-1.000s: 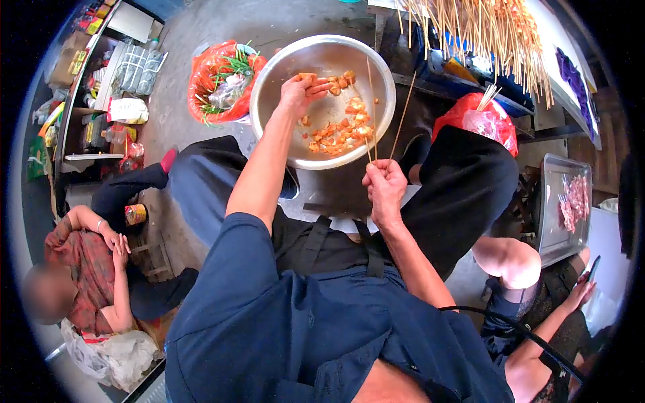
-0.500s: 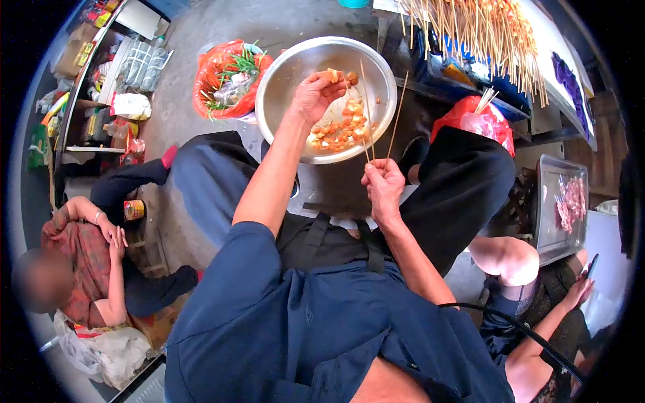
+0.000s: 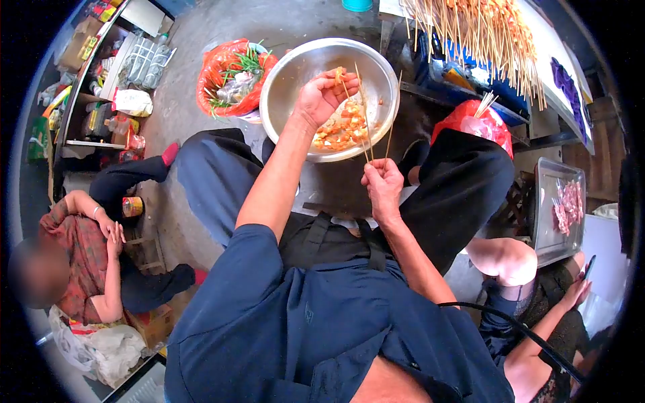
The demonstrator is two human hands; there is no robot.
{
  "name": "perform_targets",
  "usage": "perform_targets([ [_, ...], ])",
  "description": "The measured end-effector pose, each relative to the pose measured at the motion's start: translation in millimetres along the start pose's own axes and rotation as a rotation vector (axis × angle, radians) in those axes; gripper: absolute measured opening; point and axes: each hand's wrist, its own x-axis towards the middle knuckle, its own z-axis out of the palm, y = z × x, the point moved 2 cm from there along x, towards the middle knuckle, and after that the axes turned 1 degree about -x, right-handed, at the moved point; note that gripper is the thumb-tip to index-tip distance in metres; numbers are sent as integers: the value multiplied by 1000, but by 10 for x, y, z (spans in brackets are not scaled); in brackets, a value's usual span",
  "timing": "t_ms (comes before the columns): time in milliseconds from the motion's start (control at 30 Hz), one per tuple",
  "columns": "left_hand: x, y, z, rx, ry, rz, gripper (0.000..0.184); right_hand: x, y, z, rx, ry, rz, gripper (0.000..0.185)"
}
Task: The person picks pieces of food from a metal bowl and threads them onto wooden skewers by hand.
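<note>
Over the large metal bowl (image 3: pixel 274 121), my left hand (image 3: pixel 321 99) pinches a small orange-coated food piece (image 3: pixel 339 74) between thumb and fingers. Below the bowl's near rim, my right hand (image 3: pixel 383 183) is closed on the lower ends of thin wooden skewers (image 3: pixel 391 127). Their shafts fan upward across the bowl, and one tip reaches close to the food piece; whether it pierces the piece I cannot tell. Inside the bowl lie many orange-coated food chunks (image 3: pixel 346 127).
An orange bag with green stalks (image 3: pixel 232 77) stands left of the bowl. At upper right, loaded skewers (image 3: pixel 484 40) overhang a table. A red bag (image 3: pixel 474 124) and a meat tray (image 3: pixel 543 228) are at right. One person (image 3: pixel 87 262) sits left, another (image 3: pixel 537 322) right.
My left hand with the food piece and the skewers in my right hand have come closer together. The view has shifted slightly.
</note>
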Motion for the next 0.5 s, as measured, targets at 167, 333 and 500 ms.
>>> perform_targets([
  [167, -21, -22, 132, 19, -107, -125, 32, 14, 44, 4, -64, -1, -10, 11],
  [333, 45, -64, 14, 79, -29, -99, 28, 9, 27, 1, -71, 7, -22, 10],
  [500, 20, -11, -15, 60, 90, -24, 25, 16, 38, -4, -63, 8, -25, 11],
])
